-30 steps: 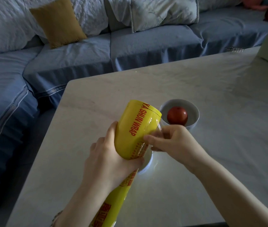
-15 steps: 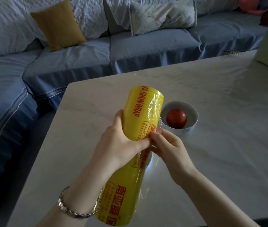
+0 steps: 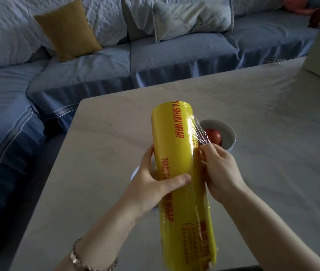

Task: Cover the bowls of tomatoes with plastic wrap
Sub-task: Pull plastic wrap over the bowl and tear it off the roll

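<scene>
Bowl (image 3: 229, 132) with one tomato (image 3: 214, 138) sits uncovered on the counter (image 3: 272, 163), just behind the right hand (image 3: 219, 173). The roll (image 3: 174, 153) is held above the counter, its long axis pointing away. The left hand (image 3: 151, 184) wraps round the roll's middle, thumb across the top, likely to steady it. The right hand pinches the loose film (image 3: 199, 133) at the roll's right side, fingers curled, apparently to peel a sheet free. No film over the bowl yet.

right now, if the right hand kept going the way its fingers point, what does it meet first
Probably the yellow wrap roll: the fingers of the right hand angle up and left, at its side, pinching loose film. The bowl lies beyond and lower; depth is unclear.
</scene>
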The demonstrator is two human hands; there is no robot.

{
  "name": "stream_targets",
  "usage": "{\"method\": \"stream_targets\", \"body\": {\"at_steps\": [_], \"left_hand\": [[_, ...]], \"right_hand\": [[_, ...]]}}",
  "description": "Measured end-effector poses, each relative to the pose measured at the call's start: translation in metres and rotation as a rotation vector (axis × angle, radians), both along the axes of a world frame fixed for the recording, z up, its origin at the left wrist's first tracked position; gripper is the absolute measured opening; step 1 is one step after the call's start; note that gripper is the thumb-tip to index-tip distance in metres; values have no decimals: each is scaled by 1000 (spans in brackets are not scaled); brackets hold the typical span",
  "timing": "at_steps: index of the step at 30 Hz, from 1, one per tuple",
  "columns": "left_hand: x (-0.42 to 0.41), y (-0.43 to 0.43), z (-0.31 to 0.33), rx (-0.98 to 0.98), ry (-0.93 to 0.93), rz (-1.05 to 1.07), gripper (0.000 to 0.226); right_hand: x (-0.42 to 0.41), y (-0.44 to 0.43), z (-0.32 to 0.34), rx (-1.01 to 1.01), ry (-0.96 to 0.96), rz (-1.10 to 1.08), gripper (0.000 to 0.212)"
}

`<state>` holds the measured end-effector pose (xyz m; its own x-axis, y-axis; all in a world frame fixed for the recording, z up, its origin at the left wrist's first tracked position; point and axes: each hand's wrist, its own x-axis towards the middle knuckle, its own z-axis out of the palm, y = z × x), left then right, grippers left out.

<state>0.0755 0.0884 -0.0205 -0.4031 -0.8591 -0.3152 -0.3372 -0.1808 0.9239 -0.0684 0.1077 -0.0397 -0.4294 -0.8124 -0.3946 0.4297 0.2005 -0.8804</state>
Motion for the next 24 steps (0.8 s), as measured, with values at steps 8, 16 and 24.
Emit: {"method": "stream_targets", "body": {"at_steps": [8,16,24], "left_hand": [[9,-5,-19,35,174,149,98],[23,-11,-11,1,83,153,80],[24,-9,-9,4,58,118,90]], "right_hand": [[1,6,-2,-113,163,44,19],[7,5,-8,-160,-26,125,25],[2,11,-13,-98,-26,429,45]]}}
